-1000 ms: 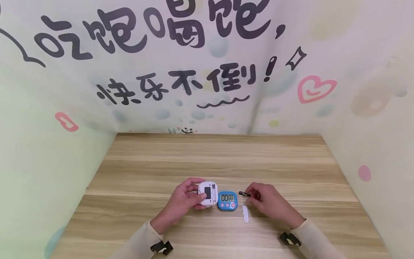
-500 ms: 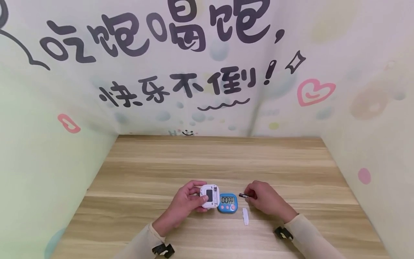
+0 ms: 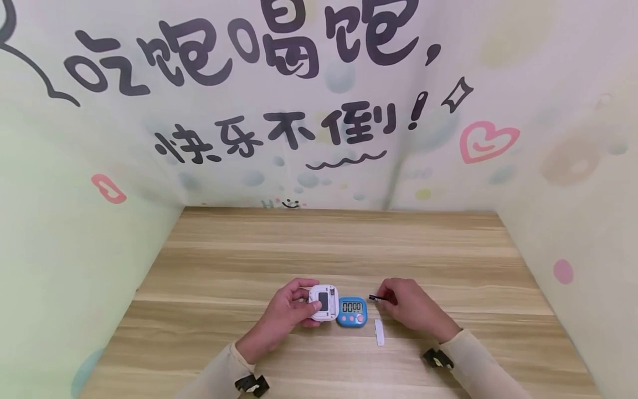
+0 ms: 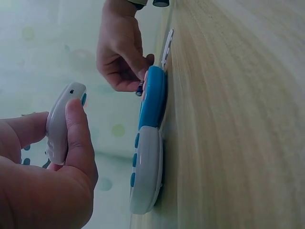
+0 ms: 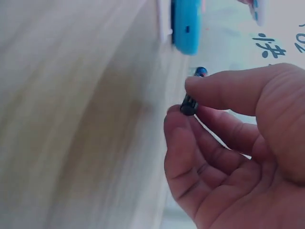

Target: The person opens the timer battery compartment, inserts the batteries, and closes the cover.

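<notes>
Lifted above the table, a white digital timer [image 3: 330, 292] is gripped by my left hand [image 3: 283, 316], its back with an uncovered battery compartment facing the head camera. My right hand [image 3: 413, 306] pinches a small black battery [image 3: 375, 298] between thumb and fingers; the right wrist view shows the battery [image 4: 139, 88] end-on beside the thumb. Between the hands lies a blue timer [image 3: 353, 313], screen up, reading 00 00. A second white timer [image 4: 147, 171] with blue buttons, visible in the left wrist view, lies against the blue one. The head view hides it.
A narrow white battery cover [image 3: 380, 332] lies on the wooden table [image 3: 339, 244], right of the blue timer. Printed fabric walls [image 3: 299, 183] enclose the table at the back and both sides. Small black devices [image 3: 251, 385] sit on both wrists.
My left hand has shifted slightly right with the white timer. The right hand keeps its pinch on the battery and has turned a little. The head view has tilted slightly.
</notes>
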Motion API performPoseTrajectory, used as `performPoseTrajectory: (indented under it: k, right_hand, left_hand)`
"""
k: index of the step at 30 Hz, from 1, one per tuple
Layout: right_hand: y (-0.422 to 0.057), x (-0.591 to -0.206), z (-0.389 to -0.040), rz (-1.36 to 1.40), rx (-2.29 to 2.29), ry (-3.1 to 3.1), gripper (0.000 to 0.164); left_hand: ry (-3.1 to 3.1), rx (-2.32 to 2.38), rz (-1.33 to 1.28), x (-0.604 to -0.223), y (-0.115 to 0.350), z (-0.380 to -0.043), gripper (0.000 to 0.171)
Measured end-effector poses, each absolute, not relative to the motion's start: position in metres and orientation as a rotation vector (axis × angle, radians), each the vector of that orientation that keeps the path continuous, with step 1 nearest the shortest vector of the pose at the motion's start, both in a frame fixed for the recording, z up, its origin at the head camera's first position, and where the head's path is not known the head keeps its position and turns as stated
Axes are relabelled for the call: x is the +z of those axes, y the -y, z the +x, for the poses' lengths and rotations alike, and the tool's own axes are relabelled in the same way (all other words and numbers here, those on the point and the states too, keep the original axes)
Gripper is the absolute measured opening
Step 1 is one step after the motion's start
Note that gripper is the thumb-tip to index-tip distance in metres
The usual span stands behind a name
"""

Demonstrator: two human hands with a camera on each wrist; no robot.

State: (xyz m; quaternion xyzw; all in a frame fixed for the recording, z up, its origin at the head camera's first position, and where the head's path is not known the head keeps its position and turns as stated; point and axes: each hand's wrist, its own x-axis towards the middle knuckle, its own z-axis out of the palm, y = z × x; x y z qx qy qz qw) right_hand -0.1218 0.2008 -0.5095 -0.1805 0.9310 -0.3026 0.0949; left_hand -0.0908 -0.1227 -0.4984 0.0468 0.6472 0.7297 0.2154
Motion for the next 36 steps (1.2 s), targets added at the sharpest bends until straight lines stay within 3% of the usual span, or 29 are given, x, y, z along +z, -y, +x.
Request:
performPoseTrajectory:
  k: [5,11,21,30,36]
  right_hand:
    - [-0.198,-0.504,-0.122,-0.607,-1.019,-2.729,0.011]
    - [-0.192,-0.494,-0.122,-0.784,-1.086,-2.726,0.032]
    - [-0.179,-0.473,-0.119,-0.917,-1.116,-2.777,0.011]
    - [-0.17,-0.463,-0.117,-0.836,-1.232,-2.749,0.014]
    - [-0.164,-0.463,-0.115,-0.972,-1.338,-2.757,0.018]
  left_hand:
    - [-1.824,2.009,0.118,-0.494,0.121,-0.093,0.06]
    - [-1.815,2.016,0.11,-0.492,0.12,-0.096,0.057]
    - [-1.781,2.028,0.143,-0.496,0.114,-0.097,0.058]
    - [-1.755,2.033,0.149,-0.497,0.112,-0.098,0.057]
    - [-1.756,2.035,0.151,-0.496,0.111,-0.098,0.057]
